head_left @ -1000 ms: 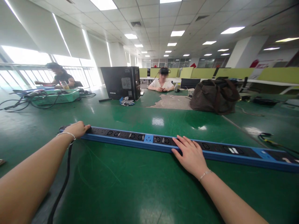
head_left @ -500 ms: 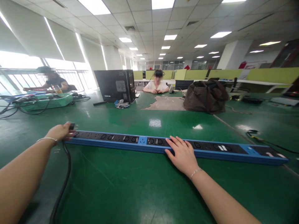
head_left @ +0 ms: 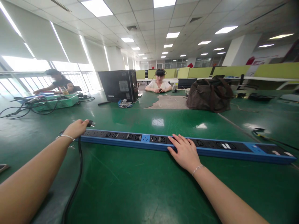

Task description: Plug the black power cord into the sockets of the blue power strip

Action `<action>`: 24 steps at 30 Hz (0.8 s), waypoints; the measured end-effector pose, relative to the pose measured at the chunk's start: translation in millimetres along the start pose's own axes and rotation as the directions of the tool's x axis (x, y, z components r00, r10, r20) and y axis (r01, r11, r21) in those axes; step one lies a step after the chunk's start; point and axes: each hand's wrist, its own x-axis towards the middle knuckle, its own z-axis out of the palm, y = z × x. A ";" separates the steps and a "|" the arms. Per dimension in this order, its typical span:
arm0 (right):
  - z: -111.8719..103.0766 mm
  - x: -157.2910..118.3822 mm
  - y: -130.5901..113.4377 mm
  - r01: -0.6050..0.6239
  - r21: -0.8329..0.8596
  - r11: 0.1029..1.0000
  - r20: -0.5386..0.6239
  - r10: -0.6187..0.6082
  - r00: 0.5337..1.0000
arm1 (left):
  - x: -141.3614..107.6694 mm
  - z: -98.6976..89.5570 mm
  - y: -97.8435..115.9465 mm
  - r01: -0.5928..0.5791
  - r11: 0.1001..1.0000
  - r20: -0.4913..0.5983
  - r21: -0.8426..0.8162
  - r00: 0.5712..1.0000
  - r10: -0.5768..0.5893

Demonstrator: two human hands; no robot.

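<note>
A long blue power strip (head_left: 158, 147) with a row of black sockets and a few blue ones lies across the green table. My left hand (head_left: 78, 128) is closed on a black power plug (head_left: 90, 123), just above the strip's left end. The plug's metal prongs point right. Its black cable (head_left: 78, 174) hangs from the hand and runs down toward the near edge of the view. My right hand (head_left: 185, 152) lies over the middle of the strip, fingers stretched out on its top and thumb along the near side. It covers some of the sockets.
A black computer case (head_left: 118, 85) stands at the back with gloves (head_left: 125, 104) beside it. A brown bag (head_left: 207, 95) sits back right. Far left is a green basket (head_left: 58, 102) with cables. Another cable (head_left: 275, 140) lies right. Two people sit beyond.
My left hand has moved right with the plug, now over the strip's left sockets, and the plug shows more clearly. The right hand stays on the strip. The view has shifted slightly.
</note>
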 end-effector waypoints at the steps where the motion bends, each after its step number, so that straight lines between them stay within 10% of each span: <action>1: 0.2 0.0 0.2 0.001 0.000 1.000 -0.002 -0.001 1.000 | -2.9 -4.3 5.2 -0.008 1.000 0.011 -0.003 1.000 0.008; 14: 2.6 0.1 1.2 0.000 0.008 1.000 -0.011 0.000 1.000 | -50.6 12.2 106.0 -0.299 0.954 0.108 -0.011 0.949 0.298; 24: 2.0 0.6 0.6 -0.006 0.021 1.000 -0.005 0.006 1.000 | -55.6 18.0 123.8 -0.293 0.955 0.095 0.052 0.953 0.287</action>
